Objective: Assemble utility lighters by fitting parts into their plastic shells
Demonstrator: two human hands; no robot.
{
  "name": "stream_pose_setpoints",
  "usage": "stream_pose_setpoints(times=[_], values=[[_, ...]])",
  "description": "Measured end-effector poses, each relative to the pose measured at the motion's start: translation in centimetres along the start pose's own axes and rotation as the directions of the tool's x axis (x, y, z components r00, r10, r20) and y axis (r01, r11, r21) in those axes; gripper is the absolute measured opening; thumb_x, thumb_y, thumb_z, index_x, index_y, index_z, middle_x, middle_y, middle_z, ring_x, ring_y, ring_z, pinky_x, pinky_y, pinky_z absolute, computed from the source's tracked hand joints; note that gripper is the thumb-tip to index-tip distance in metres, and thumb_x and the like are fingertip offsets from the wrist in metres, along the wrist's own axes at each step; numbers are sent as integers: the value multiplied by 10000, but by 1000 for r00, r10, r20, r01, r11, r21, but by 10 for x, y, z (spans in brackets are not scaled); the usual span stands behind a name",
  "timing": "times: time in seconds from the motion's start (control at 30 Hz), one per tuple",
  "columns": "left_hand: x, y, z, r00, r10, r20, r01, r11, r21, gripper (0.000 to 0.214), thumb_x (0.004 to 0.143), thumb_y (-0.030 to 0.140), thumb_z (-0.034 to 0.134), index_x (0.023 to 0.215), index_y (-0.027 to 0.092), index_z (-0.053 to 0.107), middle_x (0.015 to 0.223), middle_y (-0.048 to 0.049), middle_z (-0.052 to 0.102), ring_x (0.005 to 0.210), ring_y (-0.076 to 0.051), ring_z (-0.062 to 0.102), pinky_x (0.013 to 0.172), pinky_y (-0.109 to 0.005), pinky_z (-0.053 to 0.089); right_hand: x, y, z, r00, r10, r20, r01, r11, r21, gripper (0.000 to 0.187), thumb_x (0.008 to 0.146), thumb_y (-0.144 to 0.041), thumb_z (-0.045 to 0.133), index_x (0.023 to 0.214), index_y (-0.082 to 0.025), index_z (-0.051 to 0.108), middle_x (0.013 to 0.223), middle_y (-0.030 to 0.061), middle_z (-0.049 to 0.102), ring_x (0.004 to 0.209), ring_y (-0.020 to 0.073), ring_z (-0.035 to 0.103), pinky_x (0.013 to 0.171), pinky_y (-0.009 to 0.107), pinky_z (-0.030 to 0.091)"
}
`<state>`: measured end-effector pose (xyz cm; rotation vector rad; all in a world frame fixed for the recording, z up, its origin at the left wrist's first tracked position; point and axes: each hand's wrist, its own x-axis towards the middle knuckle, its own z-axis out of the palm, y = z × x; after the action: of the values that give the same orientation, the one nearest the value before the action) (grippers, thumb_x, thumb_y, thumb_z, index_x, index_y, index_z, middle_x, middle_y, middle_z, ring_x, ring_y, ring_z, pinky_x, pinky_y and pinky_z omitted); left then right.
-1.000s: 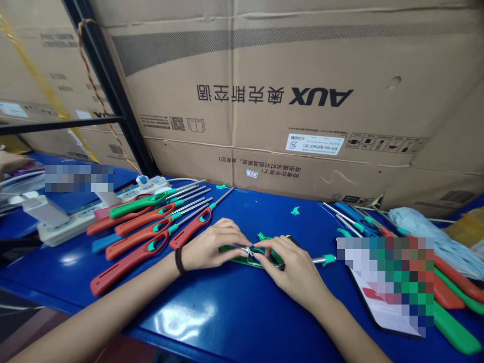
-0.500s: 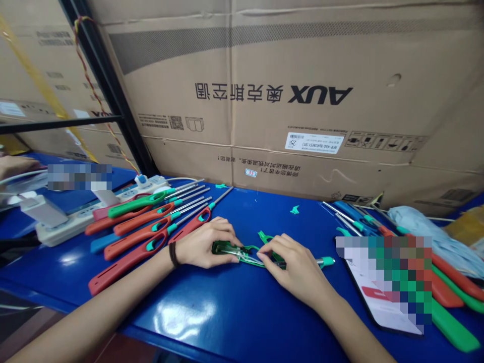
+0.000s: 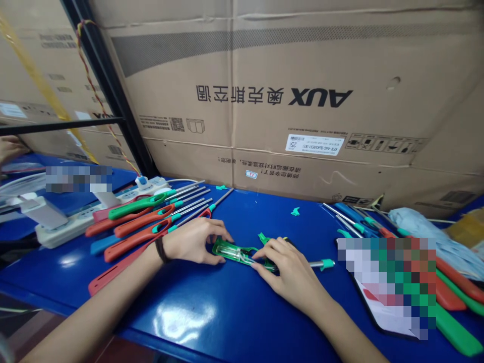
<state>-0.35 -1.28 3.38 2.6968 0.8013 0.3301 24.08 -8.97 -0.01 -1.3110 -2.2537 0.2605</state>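
A green long-necked lighter [image 3: 236, 251] lies open on the blue table [image 3: 212, 307], its inner parts showing and its metal tube with a teal tip [image 3: 327, 263] pointing right. My left hand [image 3: 191, 241] rests on the table at the lighter's left end, fingers curled and touching it. My right hand [image 3: 289, 267] presses its fingertips on the lighter's middle and covers the trigger part. A small green piece [image 3: 263, 237] sticks up just behind the lighter.
A row of orange and green lighters [image 3: 145, 222] lies to the left beside a white power strip [image 3: 71, 222]. More lighters [image 3: 449, 297] and a card pile up at right. A large cardboard box [image 3: 302, 96] walls the back. Another person's hand [image 3: 9, 148] shows far left.
My left hand slid left along the lighter, uncovering more of its green body. My right hand stayed on the middle part. The person's hand at far left rose.
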Motion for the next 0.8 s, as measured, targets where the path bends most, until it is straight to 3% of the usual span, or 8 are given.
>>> stream_pose_setpoints(times=[0.1,0.33,0.8], values=[[0,2,5,999,31,13,-30,998,-62,269,720,249,703,982,188,691,882,-28,651,633,-112,601,605,-208,496,1,-3,2,1000,0,3,0,1000,-1,39,862,-229,598,868,-233,637,887,14,659,883,211,581,808,381,439],[3,5,13,996,91,-24,-93,992,-86,244,745,255,690,977,180,693,858,-29,641,635,-111,596,624,-206,503,1,-4,1,1000,-3,-5,3,1000,0,72,862,-199,585,797,-223,604,825,-9,639,820,183,565,771,338,415],[5,9,16,998,69,-1,-69,991,-114,268,748,258,683,1002,174,697,870,-37,634,646,-115,589,629,-213,494,0,0,2,1000,-24,3,24,1000,4,81,854,-175,582,780,-209,580,801,-11,629,796,182,564,737,325,426]])
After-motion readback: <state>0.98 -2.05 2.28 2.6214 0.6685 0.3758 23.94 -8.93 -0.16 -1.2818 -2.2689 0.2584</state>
